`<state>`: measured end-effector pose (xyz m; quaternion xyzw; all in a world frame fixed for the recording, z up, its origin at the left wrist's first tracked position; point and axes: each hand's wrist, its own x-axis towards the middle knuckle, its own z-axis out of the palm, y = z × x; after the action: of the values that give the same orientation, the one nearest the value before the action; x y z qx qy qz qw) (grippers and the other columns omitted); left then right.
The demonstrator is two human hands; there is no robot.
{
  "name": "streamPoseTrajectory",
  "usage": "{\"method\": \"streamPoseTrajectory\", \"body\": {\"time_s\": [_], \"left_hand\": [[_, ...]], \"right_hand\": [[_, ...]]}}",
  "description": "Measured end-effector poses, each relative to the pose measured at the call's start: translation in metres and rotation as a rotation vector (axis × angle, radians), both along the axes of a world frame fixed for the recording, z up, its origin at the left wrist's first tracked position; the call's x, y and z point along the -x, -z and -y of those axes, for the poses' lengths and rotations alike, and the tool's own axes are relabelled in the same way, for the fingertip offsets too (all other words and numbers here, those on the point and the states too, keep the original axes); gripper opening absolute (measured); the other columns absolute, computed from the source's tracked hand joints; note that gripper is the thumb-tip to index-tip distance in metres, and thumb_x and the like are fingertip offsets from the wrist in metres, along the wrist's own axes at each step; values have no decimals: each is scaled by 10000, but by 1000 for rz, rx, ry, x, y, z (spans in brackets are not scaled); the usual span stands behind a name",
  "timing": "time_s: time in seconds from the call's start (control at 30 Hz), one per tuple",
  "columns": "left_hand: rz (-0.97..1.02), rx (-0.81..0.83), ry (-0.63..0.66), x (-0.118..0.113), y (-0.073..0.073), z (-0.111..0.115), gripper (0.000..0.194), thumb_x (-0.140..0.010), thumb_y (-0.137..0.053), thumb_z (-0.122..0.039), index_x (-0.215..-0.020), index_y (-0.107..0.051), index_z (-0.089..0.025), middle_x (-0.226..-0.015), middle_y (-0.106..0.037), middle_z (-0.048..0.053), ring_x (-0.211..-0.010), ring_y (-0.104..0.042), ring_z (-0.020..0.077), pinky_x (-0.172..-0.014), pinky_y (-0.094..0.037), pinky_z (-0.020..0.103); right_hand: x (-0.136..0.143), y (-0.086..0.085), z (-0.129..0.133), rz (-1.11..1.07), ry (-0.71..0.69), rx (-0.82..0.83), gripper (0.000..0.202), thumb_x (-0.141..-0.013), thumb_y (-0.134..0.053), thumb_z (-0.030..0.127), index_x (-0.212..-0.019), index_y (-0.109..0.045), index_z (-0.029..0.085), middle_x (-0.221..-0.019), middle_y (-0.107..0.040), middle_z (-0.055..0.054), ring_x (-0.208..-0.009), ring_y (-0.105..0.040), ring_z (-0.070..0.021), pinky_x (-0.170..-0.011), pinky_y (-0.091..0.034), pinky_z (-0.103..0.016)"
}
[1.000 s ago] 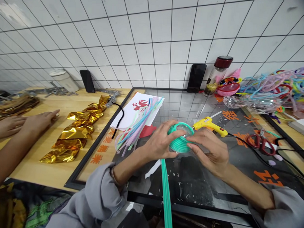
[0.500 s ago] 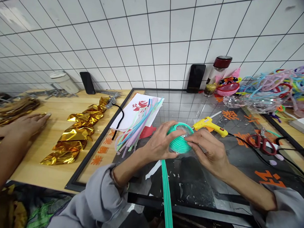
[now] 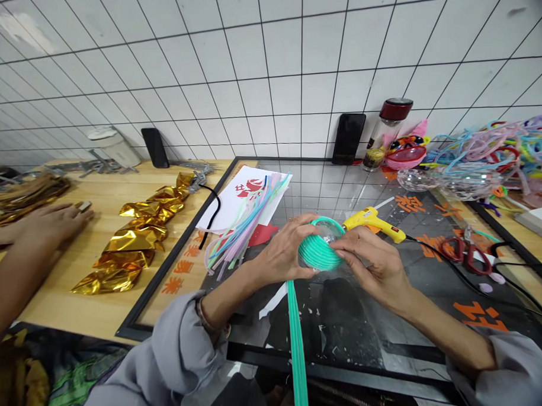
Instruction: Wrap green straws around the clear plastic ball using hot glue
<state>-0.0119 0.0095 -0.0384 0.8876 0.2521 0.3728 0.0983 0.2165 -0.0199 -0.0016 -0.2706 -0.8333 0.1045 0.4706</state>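
A clear plastic ball wrapped in rows of green pipe cleaner [image 3: 320, 252] is held above the dark tabletop. My left hand [image 3: 283, 251] curls round its left side, thumb below and fingers above. At the right side of the ball, my right hand [image 3: 372, 260] pinches with thumb and forefinger where the green rows meet the bare plastic; it seems to grip the pipe cleaner, though the fingertips hide the end. A bundle of long green pipe cleaners [image 3: 296, 346] runs from beneath the ball over the table edge. Just behind lies a yellow hot glue gun [image 3: 373, 223], nozzle towards the ball.
Pastel pipe cleaners [image 3: 252, 220] lie on white paper [image 3: 217, 210]. Red scissors [image 3: 465, 254] and a black cord are at right, below a tangled pile [image 3: 499, 155]. A jar [image 3: 386, 136] and phone [image 3: 348, 139] stand behind. Gold foil [image 3: 136, 240] and another person's hand [image 3: 52, 228] are left.
My left forefinger has drawn back from the front of the ball, which has tilted slightly. My right fingers stay at its right side. The other person's hand has shifted a little to the right.
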Motion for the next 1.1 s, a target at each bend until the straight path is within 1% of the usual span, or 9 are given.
{"method": "streamPoseTrajectory", "body": {"time_s": [0.17, 0.4, 0.53, 0.63, 0.8, 0.97, 1.03, 1.1], "left_hand": [[-8, 13, 6, 1, -2, 0, 702, -781, -777, -439, -1305, -349, -253, -1438, -483, 197, -1400, -477, 351, -1067, -483, 581], [-28, 4, 25, 3, -4, 0, 667, -786, -788, -396, -1275, -350, -274, -1450, -447, 190, -1377, -489, 346, -1054, -497, 571], [-20, -2, 46, 4, -3, -1, 638, -803, -767, -406, -1275, -356, -284, -1456, -445, 186, -1372, -487, 347, -1051, -491, 566], [-19, -14, 67, 5, -4, -1, 638, -803, -769, -395, -1274, -355, -277, -1458, -446, 197, -1387, -471, 349, -1051, -489, 562], [-15, 16, 100, 5, -7, -2, 631, -806, -771, -351, -1270, -348, -290, -1474, -444, 193, -1394, -476, 348, -1046, -487, 571], [13, 35, 134, 7, -6, -5, 629, -804, -778, -336, -1269, -359, -277, -1403, -506, 177, -1425, -452, 352, -1059, -479, 579], [21, 43, 149, 7, -4, -7, 628, -800, -781, -334, -1264, -362, -271, -1346, -543, 163, -1433, -447, 354, -1062, -477, 581], [25, 50, 154, 8, -4, -7, 625, -798, -780, -340, -1257, -362, -271, -1334, -550, 158, -1445, -435, 360, -1066, -473, 583]], "right_hand": [[-3, -2, -2, 41, -45, -2, 214, -939, -564, 78, -1064, -698, 190, -906, -654, -59, -824, -655, -168, -721, -542, -309], [-6, -5, -6, 51, -67, 37, 213, -945, -558, 94, -1038, -705, 216, -905, -640, -46, -827, -642, -163, -695, -533, -302], [-10, -7, -10, 44, -114, 131, 191, -951, -575, 138, -1024, -728, 226, -886, -627, -38, -808, -630, -159, -671, -522, -293], [-12, -9, -13, 37, -144, 191, 180, -949, -591, 155, -1001, -747, 228, -890, -628, -36, -819, -625, -153, -690, -520, -287], [-12, -9, -20, 12, -192, 304, 141, -923, -642, 179, -929, -770, 237, -889, -646, -29, -826, -626, -150, -725, -527, -298], [-10, -12, -27, 3, -200, 428, 84, -861, -710, 182, -814, -767, 220, -828, -639, -15, -778, -609, -140, -719, -525, -297], [-9, -16, -29, 18, -222, 448, 81, -849, -716, 177, -800, -769, 215, -810, -635, -12, -750, -604, -134, -698, -520, -288], [-8, -19, -31, 37, -239, 448, 91, -848, -708, 171, -795, -770, 212, -795, -630, -10, -731, -599, -129, -673, -511, -277]]}}
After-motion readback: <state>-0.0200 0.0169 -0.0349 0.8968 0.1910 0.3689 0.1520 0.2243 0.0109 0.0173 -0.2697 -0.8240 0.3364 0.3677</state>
